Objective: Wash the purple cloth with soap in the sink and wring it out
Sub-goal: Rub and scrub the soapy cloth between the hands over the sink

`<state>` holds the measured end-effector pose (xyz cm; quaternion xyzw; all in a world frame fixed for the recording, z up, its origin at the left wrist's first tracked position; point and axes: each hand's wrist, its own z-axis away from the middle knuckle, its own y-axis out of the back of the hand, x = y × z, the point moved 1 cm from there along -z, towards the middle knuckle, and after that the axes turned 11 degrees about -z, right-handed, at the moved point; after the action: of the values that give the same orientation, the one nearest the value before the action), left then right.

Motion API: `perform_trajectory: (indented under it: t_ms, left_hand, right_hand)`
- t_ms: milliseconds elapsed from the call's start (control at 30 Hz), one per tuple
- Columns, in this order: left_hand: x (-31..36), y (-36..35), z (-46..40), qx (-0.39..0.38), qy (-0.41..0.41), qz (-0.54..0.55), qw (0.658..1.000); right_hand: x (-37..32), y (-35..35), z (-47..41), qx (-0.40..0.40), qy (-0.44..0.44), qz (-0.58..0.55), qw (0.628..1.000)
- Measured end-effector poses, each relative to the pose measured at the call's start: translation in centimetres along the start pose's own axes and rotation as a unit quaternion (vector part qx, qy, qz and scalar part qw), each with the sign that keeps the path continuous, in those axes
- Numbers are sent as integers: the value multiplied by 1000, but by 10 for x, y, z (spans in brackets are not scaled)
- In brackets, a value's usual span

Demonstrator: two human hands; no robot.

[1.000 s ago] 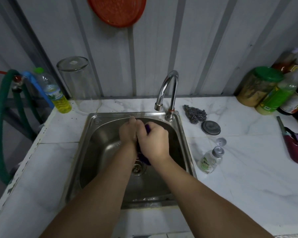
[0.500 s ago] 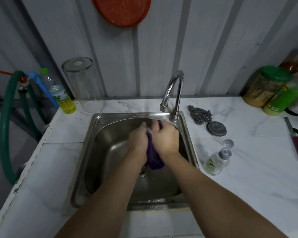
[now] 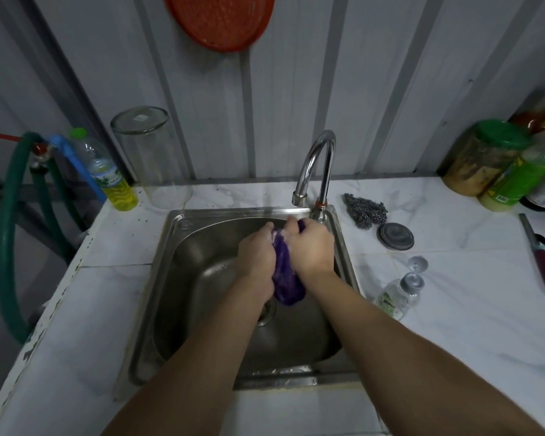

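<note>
Left hand (image 3: 256, 257) and right hand (image 3: 312, 247) both grasp the purple cloth (image 3: 285, 272) over the sink (image 3: 158, 278). Cloth sits between the 2 hands, hanging toward 6 o'clock.

- A red tray (image 3: 220, 22) hung on the wall.
- A glass jar (image 3: 148, 155) stood beside a yellow bottle (image 3: 112, 180).
- A green hose (image 3: 8, 234) looped at the left.
- A scourer (image 3: 365, 212) lay near a metal lid (image 3: 395, 236).
- A green-lidded jar (image 3: 482, 157) stood at the far right.
</note>
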<state>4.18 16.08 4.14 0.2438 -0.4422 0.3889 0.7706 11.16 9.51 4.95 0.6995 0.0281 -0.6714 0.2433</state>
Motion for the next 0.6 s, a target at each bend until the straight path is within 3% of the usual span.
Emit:
perform_trajectory:
  t_ms: [100,200,400,500,600]
  left_hand:
    - [9,10,-9,50,-24,-36,998]
    - [19,15,-13,39,-51,-65,996]
    - [-3,-1,5,-15,-3,-31,999]
    - [3,7,-6,51,-28,-21,998]
    - [10,13,-11,49,-49,-54,996]
  right_hand:
    - [1,-13,27,8,90,-24,996]
    - [-4,-25,48,-10,153,-51,987]
    - [5,5,6,-7,-26,-2,1000]
    - [1,-7,33,18,84,-10,996]
    - [-6,-23,58,-15,167,-30,985]
